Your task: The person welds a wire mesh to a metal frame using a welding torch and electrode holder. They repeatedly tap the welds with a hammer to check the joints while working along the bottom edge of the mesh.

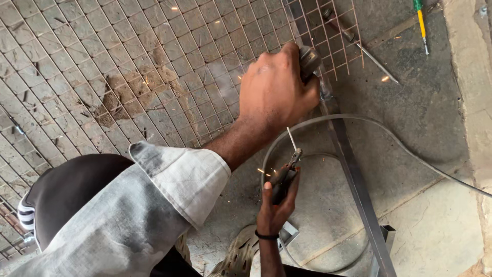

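Note:
My left hand (277,90), in a rolled grey sleeve, is closed over a dark rounded metal tool (309,59) and presses it down where the wire mesh (128,61) meets the flat metal frame bar (353,174). Lower down, my right hand (274,205), with a black wristband, grips a welding electrode holder (287,177). A thin rod (291,138) points up from the holder towards the bar. A few sparks show near the holder, and faint smoke hangs by my left hand.
A grey cable (410,146) loops across the concrete floor. A long metal rod tool (359,46) lies on the mesh's right edge, and a green-and-yellow screwdriver (421,23) lies at top right. A sandalled foot (238,256) is at the bottom, and a raised concrete ledge (469,77) runs along the right.

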